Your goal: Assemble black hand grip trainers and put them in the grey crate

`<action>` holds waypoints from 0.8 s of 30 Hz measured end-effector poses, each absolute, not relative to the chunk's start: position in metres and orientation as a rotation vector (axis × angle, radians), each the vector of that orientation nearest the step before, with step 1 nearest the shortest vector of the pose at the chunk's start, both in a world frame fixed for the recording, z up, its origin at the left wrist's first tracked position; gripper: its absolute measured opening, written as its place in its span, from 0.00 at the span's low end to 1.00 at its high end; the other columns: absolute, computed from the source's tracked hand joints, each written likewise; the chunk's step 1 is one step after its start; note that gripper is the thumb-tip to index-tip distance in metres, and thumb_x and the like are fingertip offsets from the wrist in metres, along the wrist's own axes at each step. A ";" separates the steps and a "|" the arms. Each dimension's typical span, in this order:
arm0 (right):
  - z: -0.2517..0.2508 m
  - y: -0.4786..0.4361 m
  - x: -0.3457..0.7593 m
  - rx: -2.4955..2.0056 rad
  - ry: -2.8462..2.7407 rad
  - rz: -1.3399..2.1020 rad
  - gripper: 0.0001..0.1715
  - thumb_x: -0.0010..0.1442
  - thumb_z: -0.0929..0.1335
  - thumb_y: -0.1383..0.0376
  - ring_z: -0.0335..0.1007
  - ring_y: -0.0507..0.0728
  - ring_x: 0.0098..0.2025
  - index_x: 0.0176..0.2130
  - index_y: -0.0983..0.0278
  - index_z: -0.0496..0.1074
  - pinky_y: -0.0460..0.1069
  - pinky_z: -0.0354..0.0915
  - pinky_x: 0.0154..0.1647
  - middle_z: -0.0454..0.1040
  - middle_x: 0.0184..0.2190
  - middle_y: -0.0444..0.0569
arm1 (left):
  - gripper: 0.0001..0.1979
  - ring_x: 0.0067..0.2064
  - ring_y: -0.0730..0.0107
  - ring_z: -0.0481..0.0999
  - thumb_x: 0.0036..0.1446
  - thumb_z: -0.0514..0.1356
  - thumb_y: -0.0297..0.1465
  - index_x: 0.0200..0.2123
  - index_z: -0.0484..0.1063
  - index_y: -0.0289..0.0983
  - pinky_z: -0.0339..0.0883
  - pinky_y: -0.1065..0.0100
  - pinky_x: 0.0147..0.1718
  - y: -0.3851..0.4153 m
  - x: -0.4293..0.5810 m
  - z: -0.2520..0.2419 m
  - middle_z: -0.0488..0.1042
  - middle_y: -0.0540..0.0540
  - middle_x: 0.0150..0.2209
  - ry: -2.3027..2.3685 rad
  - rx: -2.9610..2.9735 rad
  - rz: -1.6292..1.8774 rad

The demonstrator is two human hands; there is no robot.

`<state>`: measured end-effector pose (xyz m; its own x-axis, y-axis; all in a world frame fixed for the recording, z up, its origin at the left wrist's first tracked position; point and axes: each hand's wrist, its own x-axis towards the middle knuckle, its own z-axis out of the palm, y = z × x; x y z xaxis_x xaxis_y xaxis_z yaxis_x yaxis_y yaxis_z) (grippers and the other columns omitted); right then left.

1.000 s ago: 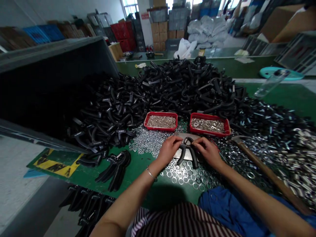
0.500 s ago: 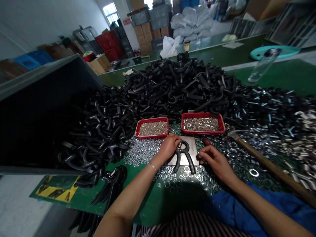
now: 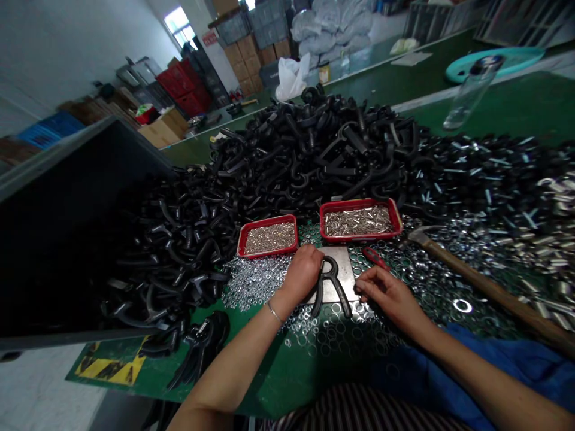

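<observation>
The left hand (image 3: 306,266) grips the curved head of a black, wishbone-shaped piece (image 3: 334,278) on a flat grey metal plate (image 3: 345,263), beside thin shiny rings (image 3: 340,328), while the right hand (image 3: 381,290) bends its fingers inward, its contents indiscernible.

Your forearms (image 3: 242,359) and both hands, left hand (image 3: 305,269) and right hand (image 3: 390,296), are bare. Around your left wrist sits a thin, silvery bracelet (image 3: 274,312), a plain narrow band. Your top (image 3: 350,410) is dark with slim pale stripes. Blue cloth (image 3: 467,371) lies at your right side, too dim to tell whether you wear it.
</observation>
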<state>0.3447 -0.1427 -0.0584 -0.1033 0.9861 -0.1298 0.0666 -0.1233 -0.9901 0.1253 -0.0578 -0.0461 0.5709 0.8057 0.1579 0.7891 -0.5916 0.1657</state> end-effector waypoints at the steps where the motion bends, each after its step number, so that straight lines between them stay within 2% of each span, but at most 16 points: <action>1: -0.058 -0.143 0.344 -1.300 -1.285 1.339 0.13 0.62 0.69 0.53 0.71 0.55 0.31 0.35 0.59 0.70 0.52 0.68 0.34 0.74 0.30 0.45 | 0.08 0.43 0.59 0.70 0.66 0.53 0.24 0.39 0.73 0.33 0.67 0.59 0.47 -0.060 0.126 -0.049 0.71 0.41 0.38 1.377 2.786 0.300; 6: -0.051 -0.144 0.342 -1.289 -1.225 1.342 0.14 0.59 0.71 0.52 0.71 0.55 0.30 0.37 0.59 0.70 0.51 0.69 0.32 0.74 0.29 0.45 | 0.09 0.46 0.59 0.70 0.66 0.53 0.26 0.46 0.72 0.34 0.66 0.58 0.49 -0.064 0.122 -0.053 0.72 0.41 0.42 1.395 2.793 0.292; 10: -0.039 -0.147 0.345 -1.147 -1.103 1.526 0.16 0.58 0.73 0.53 0.70 0.52 0.26 0.35 0.60 0.67 0.49 0.68 0.29 0.74 0.28 0.43 | 0.16 0.53 0.57 0.69 0.68 0.53 0.31 0.57 0.68 0.37 0.63 0.53 0.53 -0.093 0.126 -0.032 0.73 0.40 0.51 1.406 2.559 0.568; 12: -0.033 -0.151 0.344 -1.027 -1.082 1.709 0.17 0.58 0.74 0.55 0.69 0.51 0.24 0.35 0.60 0.65 0.47 0.66 0.27 0.74 0.27 0.42 | 0.14 0.52 0.60 0.71 0.68 0.54 0.32 0.54 0.71 0.40 0.64 0.56 0.54 -0.120 0.132 -0.019 0.75 0.42 0.50 1.273 2.372 0.713; 15: -0.027 -0.159 0.338 -0.874 -1.025 1.928 0.16 0.59 0.74 0.57 0.67 0.49 0.23 0.36 0.61 0.65 0.45 0.64 0.25 0.74 0.25 0.40 | 0.07 0.44 0.68 0.76 0.66 0.58 0.32 0.43 0.76 0.40 0.69 0.64 0.47 -0.158 0.142 -0.007 0.78 0.46 0.41 1.123 1.973 0.828; 17: -0.025 -0.163 0.332 -0.848 -0.957 1.983 0.16 0.59 0.74 0.57 0.66 0.48 0.22 0.36 0.61 0.65 0.44 0.63 0.25 0.73 0.24 0.39 | 0.05 0.40 0.69 0.76 0.64 0.60 0.31 0.38 0.77 0.39 0.70 0.66 0.43 -0.173 0.145 -0.005 0.78 0.47 0.37 1.137 1.738 0.872; 24: -0.026 -0.174 0.315 -0.920 -0.786 2.033 0.19 0.56 0.75 0.54 0.64 0.48 0.23 0.35 0.61 0.66 0.44 0.63 0.24 0.70 0.24 0.39 | 0.05 0.38 0.69 0.75 0.62 0.61 0.32 0.33 0.74 0.39 0.69 0.67 0.40 -0.187 0.145 -0.012 0.75 0.48 0.34 1.267 1.580 0.942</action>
